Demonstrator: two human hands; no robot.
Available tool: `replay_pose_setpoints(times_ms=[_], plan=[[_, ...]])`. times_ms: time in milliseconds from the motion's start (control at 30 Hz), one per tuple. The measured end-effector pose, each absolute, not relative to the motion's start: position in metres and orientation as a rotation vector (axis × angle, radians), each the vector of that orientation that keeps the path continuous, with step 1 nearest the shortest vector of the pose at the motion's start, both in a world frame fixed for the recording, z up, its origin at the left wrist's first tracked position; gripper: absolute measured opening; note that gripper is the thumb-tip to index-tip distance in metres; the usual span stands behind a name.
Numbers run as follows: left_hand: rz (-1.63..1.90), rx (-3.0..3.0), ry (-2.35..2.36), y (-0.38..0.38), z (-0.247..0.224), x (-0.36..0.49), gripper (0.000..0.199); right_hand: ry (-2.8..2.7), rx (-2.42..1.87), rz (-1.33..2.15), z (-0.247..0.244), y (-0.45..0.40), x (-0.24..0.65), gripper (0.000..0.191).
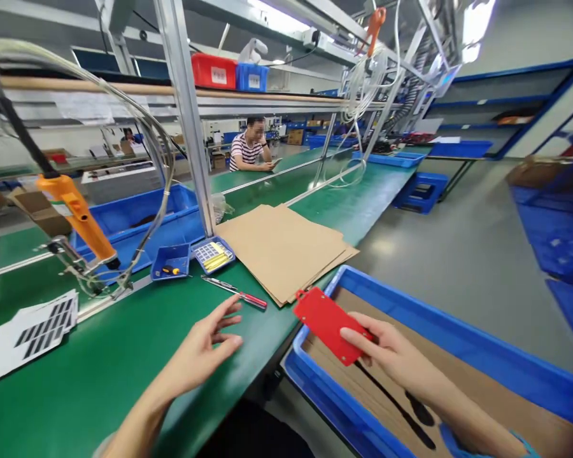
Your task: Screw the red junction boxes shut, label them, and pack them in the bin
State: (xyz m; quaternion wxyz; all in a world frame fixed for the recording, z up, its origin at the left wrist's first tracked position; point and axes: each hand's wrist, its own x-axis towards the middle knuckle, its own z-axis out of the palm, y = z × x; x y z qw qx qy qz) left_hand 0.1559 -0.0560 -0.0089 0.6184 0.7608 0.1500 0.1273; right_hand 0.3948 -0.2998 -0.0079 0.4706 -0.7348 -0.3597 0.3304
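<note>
My right hand [379,346] grips a flat red rectangular case [329,323] by its near end, thumb on top. Small screws dot its face, and a loop tab sticks out at the far end. Black cords [391,401] trail from beneath it over the blue bin [386,287] on the right. Above the green bench hovers my left hand [205,346], fingers apart and holding nothing. Just beyond its fingertips lie a red-handled screwdriver [253,300] and a slim pen-like tool [218,283].
Brown cardboard sheets [286,251] lie mid-bench. Small blue trays [170,262] hold a yellow-handled tool and labels. An orange power screwdriver [79,216] hangs at left near printed label sheets [33,334]. A metal post [184,114] rises behind. A person [251,147] sits across the bench.
</note>
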Motion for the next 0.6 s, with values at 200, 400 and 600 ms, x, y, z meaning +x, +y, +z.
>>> replay_pose_setpoints(times_ms=[200, 400, 600], plan=[[0.199, 1.829, 0.559, -0.038, -0.027, 0.123, 0.049, -0.725, -1.997, 0.972, -0.080, -0.358, 0.436, 0.057], [0.239, 1.803, 0.682, -0.037, -0.021, 0.112, 0.048, -0.856, -2.012, 1.072, -0.125, -0.332, 0.430, 0.055], [0.369, 1.850, 0.938, -0.029, -0.023, 0.065, 0.049, -1.068, -1.909, 0.819, -0.015, -0.303, 0.437, 0.044]])
